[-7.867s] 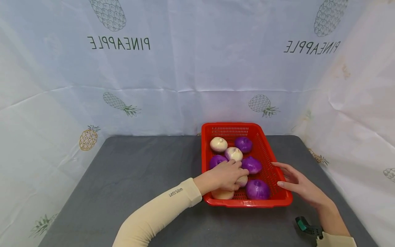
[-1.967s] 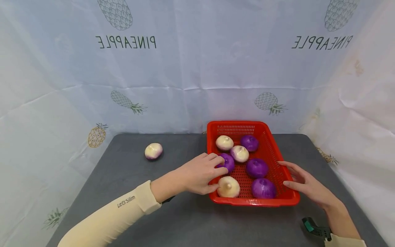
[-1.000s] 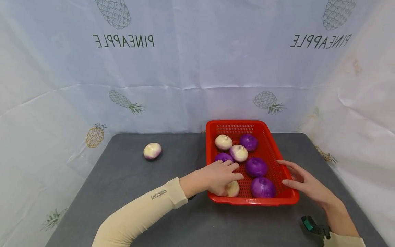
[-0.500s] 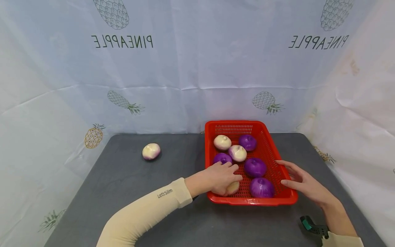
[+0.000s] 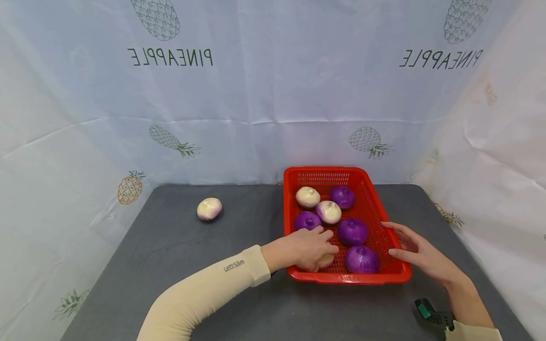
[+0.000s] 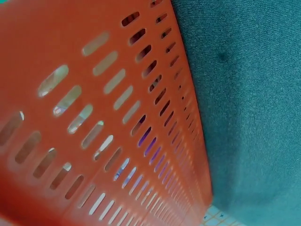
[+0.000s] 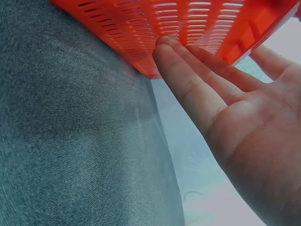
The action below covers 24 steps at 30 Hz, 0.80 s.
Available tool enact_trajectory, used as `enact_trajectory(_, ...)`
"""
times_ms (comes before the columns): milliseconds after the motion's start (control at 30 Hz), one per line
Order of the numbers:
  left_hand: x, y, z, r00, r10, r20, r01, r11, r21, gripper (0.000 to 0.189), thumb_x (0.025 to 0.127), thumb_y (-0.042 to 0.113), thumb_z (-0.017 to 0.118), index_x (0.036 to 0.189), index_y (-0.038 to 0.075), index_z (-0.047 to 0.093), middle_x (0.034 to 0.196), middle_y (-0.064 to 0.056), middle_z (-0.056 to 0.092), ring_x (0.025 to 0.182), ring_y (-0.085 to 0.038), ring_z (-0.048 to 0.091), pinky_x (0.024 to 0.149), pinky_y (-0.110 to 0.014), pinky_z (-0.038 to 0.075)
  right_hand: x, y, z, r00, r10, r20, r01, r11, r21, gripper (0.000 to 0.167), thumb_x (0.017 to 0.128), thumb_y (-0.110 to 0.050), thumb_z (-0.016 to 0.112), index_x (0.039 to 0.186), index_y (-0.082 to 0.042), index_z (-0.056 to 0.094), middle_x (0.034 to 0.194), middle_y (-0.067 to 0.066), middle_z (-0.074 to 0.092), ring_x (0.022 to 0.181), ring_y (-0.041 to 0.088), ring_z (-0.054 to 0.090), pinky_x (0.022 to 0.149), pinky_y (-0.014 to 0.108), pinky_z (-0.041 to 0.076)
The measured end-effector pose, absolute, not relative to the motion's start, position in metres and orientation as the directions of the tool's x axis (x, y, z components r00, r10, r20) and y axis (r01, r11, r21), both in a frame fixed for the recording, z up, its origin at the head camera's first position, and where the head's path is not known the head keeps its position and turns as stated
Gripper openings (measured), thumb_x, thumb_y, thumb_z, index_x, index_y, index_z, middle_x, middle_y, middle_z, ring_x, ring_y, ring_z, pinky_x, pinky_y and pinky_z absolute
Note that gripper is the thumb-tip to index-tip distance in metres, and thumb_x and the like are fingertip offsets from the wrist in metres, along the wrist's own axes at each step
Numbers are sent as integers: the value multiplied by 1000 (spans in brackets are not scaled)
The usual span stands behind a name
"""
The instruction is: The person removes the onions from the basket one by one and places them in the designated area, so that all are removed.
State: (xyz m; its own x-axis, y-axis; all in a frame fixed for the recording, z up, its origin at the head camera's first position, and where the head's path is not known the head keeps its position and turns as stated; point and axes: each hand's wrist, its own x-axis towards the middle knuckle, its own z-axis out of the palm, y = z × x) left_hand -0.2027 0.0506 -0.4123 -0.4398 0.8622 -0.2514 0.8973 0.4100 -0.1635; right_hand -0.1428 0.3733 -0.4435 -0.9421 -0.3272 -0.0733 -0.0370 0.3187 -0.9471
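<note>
A red slotted basket holds several onions, some purple, like the purple onion, and some pale with a purple tinge, like the pale onion. In the near left corner my left hand curls over a pale onion, which is mostly hidden under the palm and fingers. My right hand rests at the basket's right side, thumb near the rim. In the right wrist view its fingers lie straight against the slotted outer wall. The left wrist view shows the basket wall but no hand.
One pale onion lies alone on the dark grey table, to the left of the basket. A white pineapple-print cloth hangs behind the table and along its sides.
Since the oldest frame, a pale onion has come to lie on the table at left. My left hand has come back into the basket and closed over another pale onion. The right hand stays put.
</note>
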Motion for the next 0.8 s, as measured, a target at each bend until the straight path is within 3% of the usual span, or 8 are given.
enact_trajectory(167, -203, 51, -403, -444, 862, -245, 896, 421, -143, 72, 81, 48, 80, 146, 39, 50, 143, 4, 47, 123, -17, 45, 98, -31, 50, -142, 374, -444, -944, -321, -77, -29, 314, -949, 64, 100, -10, 57, 157, -10, 28, 140, -6, 50, 114, 6, 62, 83, 42, 59)
enact_trajectory(367, -203, 47, -391, -432, 878, -205, 902, 420, -103, 73, 81, 49, 80, 146, 36, 51, 142, 3, 47, 126, -16, 43, 98, -31, 49, -141, 372, -442, -943, -327, -64, -42, 307, -951, 64, 100, -11, 57, 157, -10, 28, 143, 4, 48, 114, 7, 62, 82, 41, 60)
enact_trajectory(600, -200, 39, -376, -423, 897, -126, 906, 417, -65, 66, 82, 45, 79, 142, 33, 55, 133, 3, 49, 117, -15, 45, 89, -29, 50, -140, 370, -440, -943, -329, -55, -50, 302, -952, 64, 100, -11, 57, 157, -9, 28, 141, 3, 50, 114, 9, 63, 80, 41, 60)
enact_trajectory(800, -195, 29, -361, -427, 900, -84, 903, 421, -81, 63, 82, 42, 77, 140, 33, 56, 134, 3, 49, 114, -15, 45, 89, -31, 49, -142, 371, -442, -943, -328, -58, -50, 312, -949, 63, 101, -11, 57, 157, -10, 29, 145, 11, 46, 114, 8, 62, 81, 41, 60)
